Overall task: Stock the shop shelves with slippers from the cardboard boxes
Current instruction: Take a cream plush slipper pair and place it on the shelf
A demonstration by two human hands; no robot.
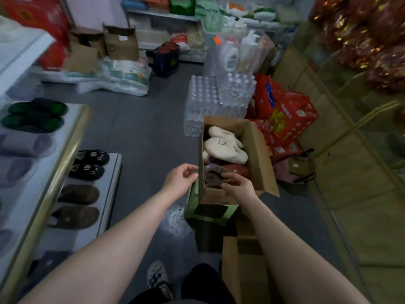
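Observation:
An open cardboard box (257, 150) stands on a green stool (192, 207) ahead of me. Inside lie cream slippers (223, 148), a red slipper (237, 171) and a mauve slipper (213, 175). My right hand (237, 186) reaches into the near end of the box, fingers curled on the mauve slipper. My left hand (180, 179) hovers at the box's left wall with fingers loosely curled, holding nothing. Shelves (72, 137) on the left carry green, grey, black and brown slippers (76, 206).
A second open cardboard box (238, 268) sits on the floor by my right leg. Packs of water bottles (210, 99) and red cartons (285, 119) stand behind the box. A tiled counter (350, 150) runs along the right. Grey floor (140, 128) stretches between shelf and box.

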